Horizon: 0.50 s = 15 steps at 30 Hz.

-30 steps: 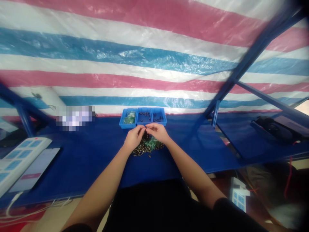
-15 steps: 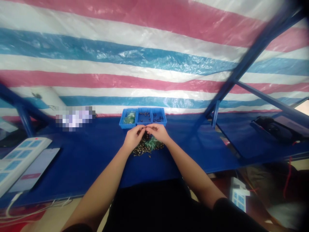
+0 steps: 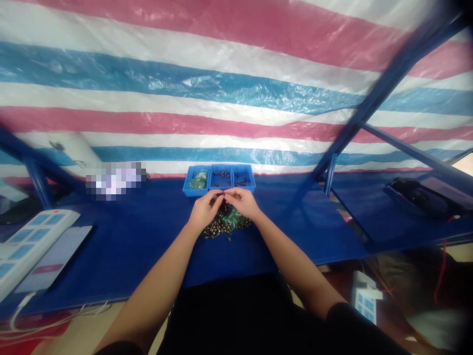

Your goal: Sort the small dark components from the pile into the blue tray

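Bringing the fingers toward each other, the person holds the left hand (image 3: 202, 211) and the right hand (image 3: 242, 203) together just above a pile of small brass-coloured parts (image 3: 221, 229). The pile lies on the blue table (image 3: 314, 231), and some green pieces (image 3: 232, 218) are mixed in it. Each grip looks closed to a pinch and the fingertips (image 3: 221, 195) meet, but I cannot tell if they hold a tiny part. Just behind the hands stands a blue tray (image 3: 195, 188) with three compartments: the left one has green pieces, the middle one has small parts, and the right one has dark parts. On the left side of the table, a white power strip (image 3: 29, 241) lies beside a phone (image 3: 55, 259). On the right side lies a black object (image 3: 417, 197). Behind the table hangs a plastic sheet (image 3: 236, 93) with pink, white and blue stripes, and a blue metal frame (image 3: 384, 84) crosses in front of it.
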Available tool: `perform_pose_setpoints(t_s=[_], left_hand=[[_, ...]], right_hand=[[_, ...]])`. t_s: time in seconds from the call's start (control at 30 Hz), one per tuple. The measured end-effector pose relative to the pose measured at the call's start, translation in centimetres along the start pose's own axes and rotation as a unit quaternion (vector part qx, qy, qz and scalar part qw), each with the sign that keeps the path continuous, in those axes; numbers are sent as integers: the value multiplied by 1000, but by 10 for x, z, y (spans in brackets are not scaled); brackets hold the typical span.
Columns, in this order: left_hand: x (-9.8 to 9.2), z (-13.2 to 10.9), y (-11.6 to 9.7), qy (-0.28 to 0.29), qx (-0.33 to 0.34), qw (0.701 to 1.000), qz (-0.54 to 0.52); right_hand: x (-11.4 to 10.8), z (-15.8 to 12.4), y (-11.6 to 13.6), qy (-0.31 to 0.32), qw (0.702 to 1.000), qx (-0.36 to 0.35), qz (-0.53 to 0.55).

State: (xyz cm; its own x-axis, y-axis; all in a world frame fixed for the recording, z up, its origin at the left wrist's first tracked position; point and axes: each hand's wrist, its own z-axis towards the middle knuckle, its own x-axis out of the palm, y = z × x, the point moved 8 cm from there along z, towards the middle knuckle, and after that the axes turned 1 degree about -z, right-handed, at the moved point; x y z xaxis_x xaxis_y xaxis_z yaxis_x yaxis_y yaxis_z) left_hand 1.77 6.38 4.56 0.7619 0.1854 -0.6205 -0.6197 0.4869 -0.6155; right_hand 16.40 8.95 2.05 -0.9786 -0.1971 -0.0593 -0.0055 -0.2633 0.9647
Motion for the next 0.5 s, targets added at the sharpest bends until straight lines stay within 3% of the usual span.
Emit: perform_pose_setpoints(t_s=[0.5], left_hand=[[6, 0, 4, 23, -4, 1000, -5]], right_hand=[[1, -2, 10, 6, 999, -12, -40]])
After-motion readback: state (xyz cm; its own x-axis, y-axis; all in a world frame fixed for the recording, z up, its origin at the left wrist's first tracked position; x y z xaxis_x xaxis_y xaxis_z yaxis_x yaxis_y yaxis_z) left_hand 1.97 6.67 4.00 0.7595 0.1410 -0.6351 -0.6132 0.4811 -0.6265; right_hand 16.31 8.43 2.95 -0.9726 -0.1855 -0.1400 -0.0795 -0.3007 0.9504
